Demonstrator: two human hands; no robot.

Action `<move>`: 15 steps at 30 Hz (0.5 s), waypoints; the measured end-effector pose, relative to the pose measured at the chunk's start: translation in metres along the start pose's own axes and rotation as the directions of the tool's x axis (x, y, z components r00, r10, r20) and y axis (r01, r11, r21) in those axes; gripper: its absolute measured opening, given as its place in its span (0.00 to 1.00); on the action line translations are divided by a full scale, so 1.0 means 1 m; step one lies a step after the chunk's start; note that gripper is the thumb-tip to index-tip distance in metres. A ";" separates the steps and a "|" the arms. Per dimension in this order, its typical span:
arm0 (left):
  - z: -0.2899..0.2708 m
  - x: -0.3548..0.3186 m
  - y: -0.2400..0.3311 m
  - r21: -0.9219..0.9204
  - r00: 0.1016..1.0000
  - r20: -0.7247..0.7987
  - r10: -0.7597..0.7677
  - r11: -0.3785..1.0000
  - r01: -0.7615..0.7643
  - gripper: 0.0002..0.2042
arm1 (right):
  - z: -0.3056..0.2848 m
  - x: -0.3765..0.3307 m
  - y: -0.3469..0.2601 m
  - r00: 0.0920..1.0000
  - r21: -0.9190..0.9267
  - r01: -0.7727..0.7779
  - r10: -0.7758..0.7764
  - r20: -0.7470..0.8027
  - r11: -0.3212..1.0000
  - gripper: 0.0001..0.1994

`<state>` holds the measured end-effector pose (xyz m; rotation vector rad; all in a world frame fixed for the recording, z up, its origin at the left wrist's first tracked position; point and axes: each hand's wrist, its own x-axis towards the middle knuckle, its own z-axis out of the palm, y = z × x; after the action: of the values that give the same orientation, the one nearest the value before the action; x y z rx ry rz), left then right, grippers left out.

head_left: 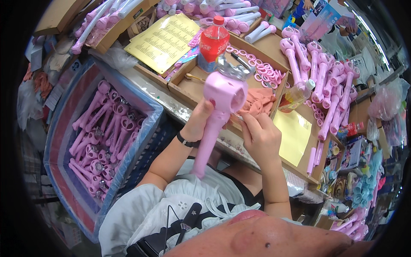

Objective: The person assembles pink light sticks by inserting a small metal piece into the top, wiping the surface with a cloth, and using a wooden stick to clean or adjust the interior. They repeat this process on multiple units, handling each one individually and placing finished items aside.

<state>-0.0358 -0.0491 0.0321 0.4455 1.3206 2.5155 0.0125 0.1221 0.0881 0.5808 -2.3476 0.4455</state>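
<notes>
A pink plastic toy wand (209, 132) with a hollow round head and a silver crown (233, 70) on top stands nearly upright in front of me. My left hand (199, 122) is wrapped round it just below the head, with the handle hanging toward my lap. Close beside the wand's neck, on its right, my right hand (262, 136) is closed in a pinch. Whatever lies between those fingertips is too small to make out. Behind that hand is a crumpled orange cloth (259, 101) in a cardboard tray (182, 89).
A lined blue crate (156, 111) of crowned wands stands at left. Pink rings (267, 73), a red-capped bottle (214, 43) and a yellow printed sheet (162, 40) lie across the bench. Uncrowned wands (323, 73) are piled at right, near a bottle of yellow liquid (295, 96).
</notes>
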 end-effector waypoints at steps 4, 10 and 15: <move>-0.001 -0.004 0.010 0.044 1.000 0.021 -0.009 0.999 0.008 0.41 | -0.001 -0.003 0.006 0.999 -0.012 0.043 -0.043 0.031 0.999 0.08; -0.002 -0.009 0.009 0.179 0.994 0.051 0.100 0.978 -0.108 0.42 | 0.012 -0.014 0.008 0.946 0.532 -0.324 0.258 0.197 0.782 0.09; -0.003 -0.012 0.010 0.064 0.995 0.004 -0.104 0.993 0.104 0.43 | 0.017 -0.023 0.001 0.994 0.108 -0.052 0.062 -0.088 0.993 0.10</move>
<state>-0.0269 -0.0608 0.0370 0.3886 1.3874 2.3909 0.0188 0.1218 0.0601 0.5317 -2.2684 0.6126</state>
